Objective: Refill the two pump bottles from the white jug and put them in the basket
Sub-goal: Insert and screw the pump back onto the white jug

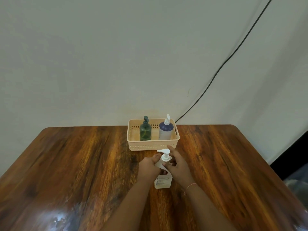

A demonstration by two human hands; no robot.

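Note:
A white jug with a pump top (163, 180) stands upright on the wooden table (83, 164), in front of the basket. My left hand (150, 167) is wrapped around its upper body from the left. My right hand (176, 162) holds it from the right, fingers up near the white pump head. A beige perforated basket (150, 145) sits at the table's far edge by the wall. Inside it stand a dark green pump bottle (145, 131) on the left and a white bottle with a blue shoulder and white pump (165, 130) on the right.
A grey wall rises right behind the basket. A black cable (216, 72) runs down the wall to behind the basket's right side. The table's right edge drops off to a dark floor with a shiny object (296, 187).

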